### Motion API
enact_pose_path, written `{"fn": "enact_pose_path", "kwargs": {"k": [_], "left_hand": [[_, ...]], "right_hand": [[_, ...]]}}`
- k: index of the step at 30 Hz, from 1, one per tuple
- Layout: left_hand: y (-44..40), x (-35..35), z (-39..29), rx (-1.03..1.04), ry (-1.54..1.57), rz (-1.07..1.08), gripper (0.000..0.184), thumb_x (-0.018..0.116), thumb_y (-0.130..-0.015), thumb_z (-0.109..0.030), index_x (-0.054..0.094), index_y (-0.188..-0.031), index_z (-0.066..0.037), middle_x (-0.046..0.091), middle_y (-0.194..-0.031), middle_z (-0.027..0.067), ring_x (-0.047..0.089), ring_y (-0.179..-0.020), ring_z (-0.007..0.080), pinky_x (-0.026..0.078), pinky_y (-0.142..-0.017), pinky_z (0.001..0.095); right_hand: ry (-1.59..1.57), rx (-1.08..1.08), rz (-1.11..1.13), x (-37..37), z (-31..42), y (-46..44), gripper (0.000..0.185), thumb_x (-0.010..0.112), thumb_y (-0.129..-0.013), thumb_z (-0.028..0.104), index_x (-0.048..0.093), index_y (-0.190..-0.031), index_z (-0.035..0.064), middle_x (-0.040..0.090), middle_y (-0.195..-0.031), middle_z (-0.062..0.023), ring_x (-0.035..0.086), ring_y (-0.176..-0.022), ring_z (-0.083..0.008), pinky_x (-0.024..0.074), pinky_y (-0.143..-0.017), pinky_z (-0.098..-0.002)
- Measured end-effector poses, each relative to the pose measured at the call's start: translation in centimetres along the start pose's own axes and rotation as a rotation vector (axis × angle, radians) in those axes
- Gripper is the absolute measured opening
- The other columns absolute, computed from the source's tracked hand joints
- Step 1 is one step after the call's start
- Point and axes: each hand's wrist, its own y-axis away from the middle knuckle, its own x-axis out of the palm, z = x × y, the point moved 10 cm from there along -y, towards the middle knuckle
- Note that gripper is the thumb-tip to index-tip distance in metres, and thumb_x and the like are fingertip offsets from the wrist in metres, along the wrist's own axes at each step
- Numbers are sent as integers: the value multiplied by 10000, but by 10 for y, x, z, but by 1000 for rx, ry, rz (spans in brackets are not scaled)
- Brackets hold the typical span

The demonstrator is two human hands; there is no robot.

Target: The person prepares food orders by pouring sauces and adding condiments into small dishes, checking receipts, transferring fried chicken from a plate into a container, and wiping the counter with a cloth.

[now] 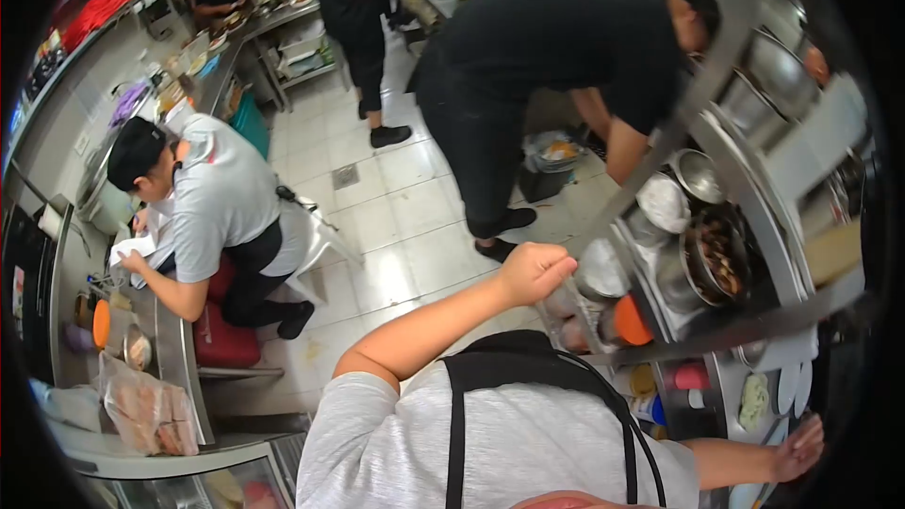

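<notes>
Two bare hands are apart: the left hand (537, 274) curls into a fist near an orange-topped tub (633, 319) on the shelving; the right hand (799, 450), fingers loosely spread, is near pale-green shredded food (753, 402). A careless forearm swing could strike the slanting grey metal frame (650, 350); the pale tiled floor (382, 278) offers more room leftward.

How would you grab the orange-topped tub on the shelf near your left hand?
With the left hand, from the aisle, around the tub just below its orange top. Its side shows there and looks rounded, so a wrapped grip should suit; the top may lift off.
</notes>
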Motion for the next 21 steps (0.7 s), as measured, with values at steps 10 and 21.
{"fn": "enact_pose_path", "kwargs": {"k": [10, 21], "left_hand": [[51, -240, 219, -702, -42, 18, 544, 451, -839, -276, 209, -1271, -50, 438, -1067, 158, 448, -950, 225, 355, -836, 311], [216, -451, 309, -1215, 564, -785, 686, 381, -818, -506, 54, -1330, -186, 307, -1282, 153, 381, -1122, 299, 316, -879, 451]], "right_hand": [[-411, -37, 273, 470, -371, -148, 260, 530, -804, 237, 495, -737, -12, 490, -571, -87, 476, -465, -150, 382, -464, -233], [-701, 824, 556, 988, -777, -175, 655, 523, -789, 214, 134, -1296, 71, 494, -1062, -153, 594, -694, -156, 436, -582, -239]]}}
